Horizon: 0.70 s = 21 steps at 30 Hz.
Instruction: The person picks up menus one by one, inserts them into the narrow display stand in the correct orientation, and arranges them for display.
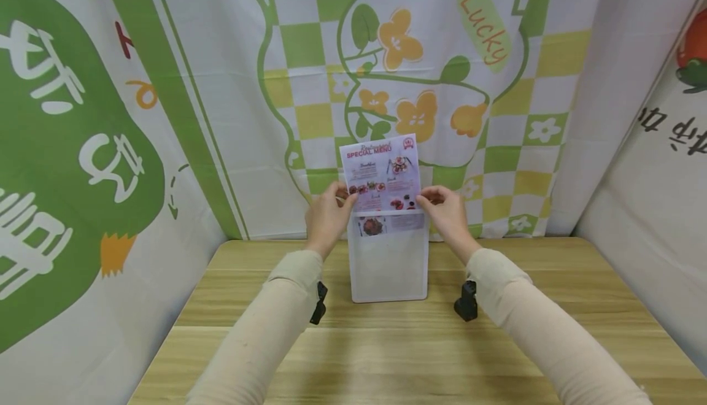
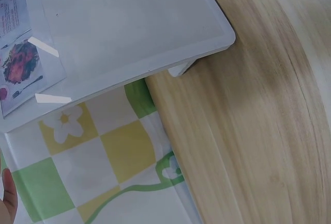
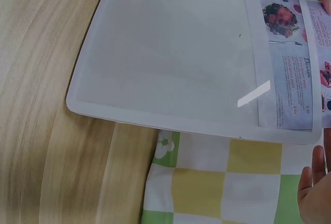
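Observation:
A printed menu sheet headed "Special Menu" stands partly inside a white-framed display stand. Its lower strip, with a food picture, shows behind the clear front; the rest sticks out above the top edge. My left hand pinches the sheet's left edge between thumb and fingers. On the opposite edge my right hand pinches it just above the frame. In the right wrist view the sheet's end lies under the panel, and part of the right hand shows beside the frame's corner.
The stand rests on a wood-grain table near its back edge. Behind it hangs a patterned curtain with green and yellow checks. A white and green printed cloth hangs at the left. A small foot juts out behind the stand.

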### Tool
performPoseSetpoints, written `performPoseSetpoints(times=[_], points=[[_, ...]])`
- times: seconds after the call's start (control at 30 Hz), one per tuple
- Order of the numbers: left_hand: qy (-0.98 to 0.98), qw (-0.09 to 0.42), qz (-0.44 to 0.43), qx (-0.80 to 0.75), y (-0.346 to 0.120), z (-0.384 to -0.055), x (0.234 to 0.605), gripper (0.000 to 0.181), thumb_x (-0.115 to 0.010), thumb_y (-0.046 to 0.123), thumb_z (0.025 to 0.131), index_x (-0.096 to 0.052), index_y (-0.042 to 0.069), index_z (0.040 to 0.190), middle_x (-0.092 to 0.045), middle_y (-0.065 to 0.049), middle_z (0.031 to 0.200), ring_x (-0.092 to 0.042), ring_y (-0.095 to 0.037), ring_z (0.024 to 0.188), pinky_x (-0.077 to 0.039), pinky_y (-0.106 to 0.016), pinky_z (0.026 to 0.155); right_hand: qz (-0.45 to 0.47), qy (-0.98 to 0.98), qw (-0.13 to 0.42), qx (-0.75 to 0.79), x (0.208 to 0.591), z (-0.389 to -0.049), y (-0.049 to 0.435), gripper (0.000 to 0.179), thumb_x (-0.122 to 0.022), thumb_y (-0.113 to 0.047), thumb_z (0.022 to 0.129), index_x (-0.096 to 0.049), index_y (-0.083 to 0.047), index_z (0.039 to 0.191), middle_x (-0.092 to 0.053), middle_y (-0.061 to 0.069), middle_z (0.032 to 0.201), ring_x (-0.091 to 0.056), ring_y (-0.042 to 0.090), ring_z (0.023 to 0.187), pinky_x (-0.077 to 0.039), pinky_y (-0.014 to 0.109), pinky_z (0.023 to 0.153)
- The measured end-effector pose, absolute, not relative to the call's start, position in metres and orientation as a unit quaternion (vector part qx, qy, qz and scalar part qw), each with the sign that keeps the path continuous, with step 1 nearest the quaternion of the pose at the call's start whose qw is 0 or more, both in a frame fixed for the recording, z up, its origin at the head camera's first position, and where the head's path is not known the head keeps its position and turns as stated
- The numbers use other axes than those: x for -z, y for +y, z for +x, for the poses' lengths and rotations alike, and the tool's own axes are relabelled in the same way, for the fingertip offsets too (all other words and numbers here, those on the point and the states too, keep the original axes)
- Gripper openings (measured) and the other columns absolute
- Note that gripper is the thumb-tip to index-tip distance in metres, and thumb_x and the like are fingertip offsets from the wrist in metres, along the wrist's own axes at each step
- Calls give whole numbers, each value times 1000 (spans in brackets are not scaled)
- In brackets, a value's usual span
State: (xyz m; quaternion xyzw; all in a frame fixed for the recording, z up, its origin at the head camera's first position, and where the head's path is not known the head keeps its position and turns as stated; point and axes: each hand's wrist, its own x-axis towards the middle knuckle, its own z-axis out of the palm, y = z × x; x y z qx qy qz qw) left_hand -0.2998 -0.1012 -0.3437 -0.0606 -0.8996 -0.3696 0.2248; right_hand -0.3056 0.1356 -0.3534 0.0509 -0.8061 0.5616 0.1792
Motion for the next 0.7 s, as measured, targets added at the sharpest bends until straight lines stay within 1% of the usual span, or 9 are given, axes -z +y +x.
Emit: performPoseSetpoints(times=[0.23, 0.33, 0.43, 0.57, 0.7], points=[[-895, 237, -64, 373, -102, -299, 349, 23, -67, 30, 95, -66, 11, 108, -72, -2, 99, -66, -18, 82, -48, -37, 69, 60, -810, 177, -555, 349, -309, 136, 24, -70, -11, 93, -66, 6, 110, -68, 20, 106, -60, 25, 96, -47, 30, 87], [-897, 237, -65, 368, -103, -298, 350, 23, -68, 31, 95, -66, 12, 106, -72, -1, 99, -66, -17, 80, -48, -37, 68, 61, -808, 178, -558, 344, -311, 134, 25, -70, -12, 93, -65, 6, 110, -68, 22, 106, -60, 26, 96, -47, 30, 86], [-902, 229, -64, 361, -103, -298, 351, 23, -68, 33, 94, -66, 13, 106, -72, 1, 99, -65, -16, 80, -47, -36, 66, 62, -803, 179, -565, 338, -311, 133, 26, -70, -12, 93, -65, 7, 111, -67, 22, 107, -60, 25, 97, -47, 27, 84], [-907, 216, -63, 357, -103, -297, 351, 26, -67, 34, 95, -66, 13, 109, -72, 2, 100, -64, -15, 81, -47, -34, 66, 58, -800, 174, -571, 333, -310, 131, 27, -70, -12, 94, -65, 6, 112, -67, 21, 108, -60, 24, 97, -48, 25, 81], [-907, 211, -64, 358, -103, -296, 348, 29, -65, 35, 97, -64, 13, 115, -71, 2, 104, -65, -14, 83, -48, -34, 67, 51, -804, 157, -571, 333, -308, 132, 27, -69, -14, 94, -65, 5, 112, -67, 20, 110, -60, 25, 98, -49, 30, 85]])
